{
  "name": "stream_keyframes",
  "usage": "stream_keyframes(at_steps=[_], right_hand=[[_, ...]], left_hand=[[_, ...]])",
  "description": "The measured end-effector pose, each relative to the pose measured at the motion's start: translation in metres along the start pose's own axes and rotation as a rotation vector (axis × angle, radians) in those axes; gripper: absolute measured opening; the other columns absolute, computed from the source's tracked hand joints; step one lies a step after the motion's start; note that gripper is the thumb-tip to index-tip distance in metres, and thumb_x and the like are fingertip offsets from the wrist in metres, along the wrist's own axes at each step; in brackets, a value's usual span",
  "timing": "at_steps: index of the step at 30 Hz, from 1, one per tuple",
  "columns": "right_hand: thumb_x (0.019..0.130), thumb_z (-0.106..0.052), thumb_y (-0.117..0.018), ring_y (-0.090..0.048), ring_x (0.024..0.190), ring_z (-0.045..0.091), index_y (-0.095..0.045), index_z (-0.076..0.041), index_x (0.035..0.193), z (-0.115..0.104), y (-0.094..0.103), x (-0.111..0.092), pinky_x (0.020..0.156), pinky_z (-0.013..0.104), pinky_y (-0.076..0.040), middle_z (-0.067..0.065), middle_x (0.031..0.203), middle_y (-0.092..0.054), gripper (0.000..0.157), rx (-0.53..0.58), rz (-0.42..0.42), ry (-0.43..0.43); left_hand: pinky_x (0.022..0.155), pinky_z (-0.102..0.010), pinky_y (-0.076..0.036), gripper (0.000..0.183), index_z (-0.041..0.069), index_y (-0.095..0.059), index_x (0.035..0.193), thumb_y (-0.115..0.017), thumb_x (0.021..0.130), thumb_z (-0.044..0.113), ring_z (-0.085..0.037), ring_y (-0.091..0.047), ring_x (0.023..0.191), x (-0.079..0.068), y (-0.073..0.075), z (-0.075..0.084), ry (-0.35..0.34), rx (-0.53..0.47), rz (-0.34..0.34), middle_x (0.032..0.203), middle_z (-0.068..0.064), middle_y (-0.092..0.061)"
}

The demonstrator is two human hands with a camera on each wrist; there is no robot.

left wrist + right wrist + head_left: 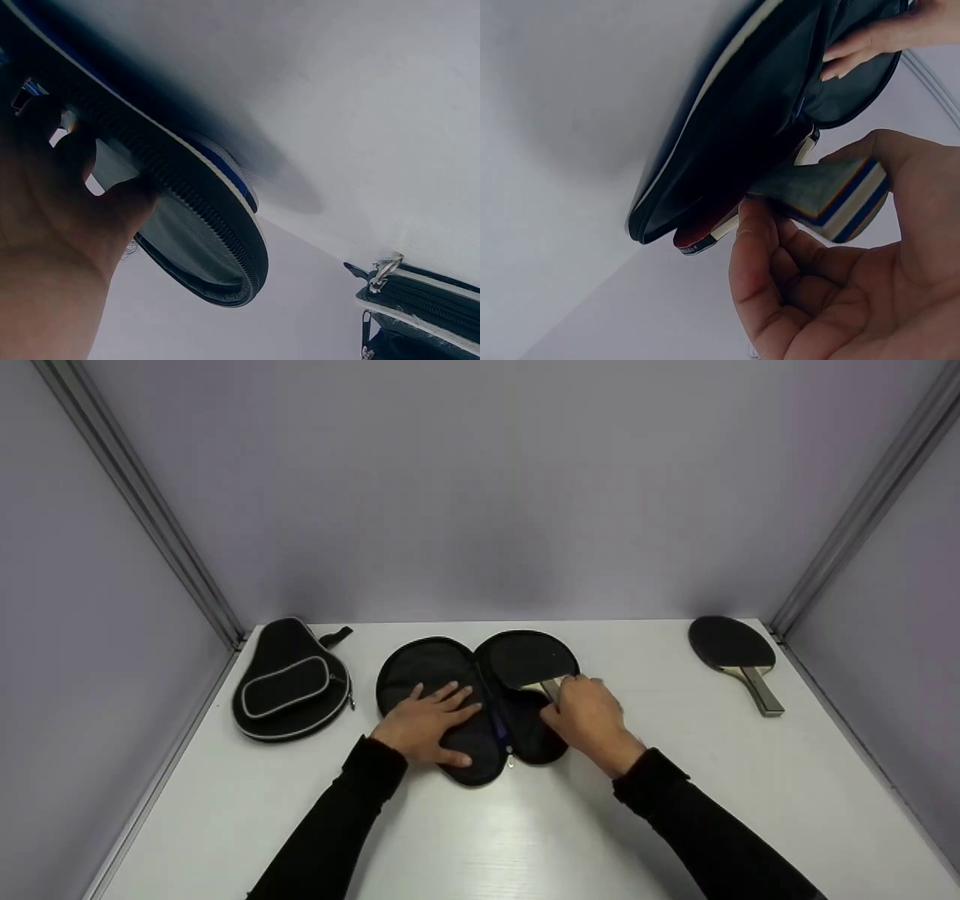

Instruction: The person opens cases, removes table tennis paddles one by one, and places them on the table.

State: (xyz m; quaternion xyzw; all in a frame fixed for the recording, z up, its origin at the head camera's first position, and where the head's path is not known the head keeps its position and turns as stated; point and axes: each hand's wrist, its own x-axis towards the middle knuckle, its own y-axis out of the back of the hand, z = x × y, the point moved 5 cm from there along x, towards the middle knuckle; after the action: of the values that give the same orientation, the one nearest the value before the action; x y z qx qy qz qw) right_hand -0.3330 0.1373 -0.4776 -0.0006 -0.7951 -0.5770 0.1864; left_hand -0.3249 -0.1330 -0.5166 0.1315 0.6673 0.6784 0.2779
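A black zippered paddle case [424, 664] lies unfolded in the middle of the table. On its left half my left hand [427, 729] rests with fingers spread and straight. The left wrist view shows the thumb of that hand [52, 217] near the case's zipper edge [210, 217]. A table tennis paddle [529, 655] lies over the right half, its black face upward. My right hand [592, 720] grips its handle. In the right wrist view the handle [817, 195] is pinched between thumb and fingers, its striped butt showing. Red rubber [705, 225] shows on the underside.
Another black case [285, 690] with white piping, a pocket and a strap sits at the left. A second black-faced paddle [731, 645] lies at the back right, handle toward the front. Grey walls [480, 495] border the white table [480, 840] at the back and sides.
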Motion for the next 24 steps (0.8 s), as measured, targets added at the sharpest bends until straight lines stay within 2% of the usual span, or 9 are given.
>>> stream_keyframes(at_steps=[4,9,13,17,24], right_hand=[[0.092,-0.009,-0.078,-0.075,0.073,0.039,-0.07,0.005,0.087,0.006,0.008,0.003,0.058,0.057,-0.067,0.026,0.087,-0.076,0.017,-0.013,0.025,-0.003],[0.093,-0.002,-0.074,-0.074,0.067,0.037,-0.069,0.005,0.088,0.014,0.014,0.006,0.057,0.056,-0.066,0.025,0.083,-0.076,0.01,-0.025,0.038,-0.016],[0.094,0.001,-0.072,-0.076,0.068,0.043,-0.068,0.006,0.089,0.018,0.019,0.007,0.057,0.059,-0.067,0.027,0.083,-0.076,0.008,-0.047,0.037,-0.015],[0.095,0.004,-0.074,-0.078,0.071,0.046,-0.07,0.007,0.091,0.021,0.024,0.006,0.059,0.059,-0.067,0.027,0.085,-0.077,0.007,-0.071,0.039,0.023],[0.096,0.009,-0.074,-0.078,0.07,0.049,-0.065,0.003,0.085,0.025,0.028,0.003,0.058,0.06,-0.065,0.026,0.079,-0.074,0.015,-0.083,0.114,0.125]], left_hand=[[0.149,-0.073,-0.022,0.097,0.029,-0.04,0.185,-0.074,0.106,0.073,-0.031,-0.021,0.187,0.0,0.0,0.0,-0.001,-0.007,0.001,0.198,-0.002,-0.026],[0.149,-0.073,-0.022,0.098,0.028,-0.04,0.185,-0.075,0.106,0.073,-0.031,-0.021,0.187,0.001,-0.001,-0.001,-0.002,-0.009,0.005,0.198,-0.002,-0.026],[0.149,-0.073,-0.021,0.098,0.029,-0.04,0.185,-0.075,0.106,0.074,-0.031,-0.021,0.187,0.0,-0.001,-0.001,-0.001,-0.005,0.008,0.198,-0.002,-0.026],[0.149,-0.073,-0.022,0.098,0.03,-0.04,0.185,-0.075,0.105,0.074,-0.031,-0.021,0.187,0.001,-0.002,-0.001,0.0,0.003,0.011,0.198,-0.001,-0.026],[0.149,-0.073,-0.022,0.098,0.03,-0.04,0.185,-0.075,0.105,0.075,-0.03,-0.021,0.187,0.001,-0.002,-0.001,0.007,-0.002,0.011,0.198,0.0,-0.026]])
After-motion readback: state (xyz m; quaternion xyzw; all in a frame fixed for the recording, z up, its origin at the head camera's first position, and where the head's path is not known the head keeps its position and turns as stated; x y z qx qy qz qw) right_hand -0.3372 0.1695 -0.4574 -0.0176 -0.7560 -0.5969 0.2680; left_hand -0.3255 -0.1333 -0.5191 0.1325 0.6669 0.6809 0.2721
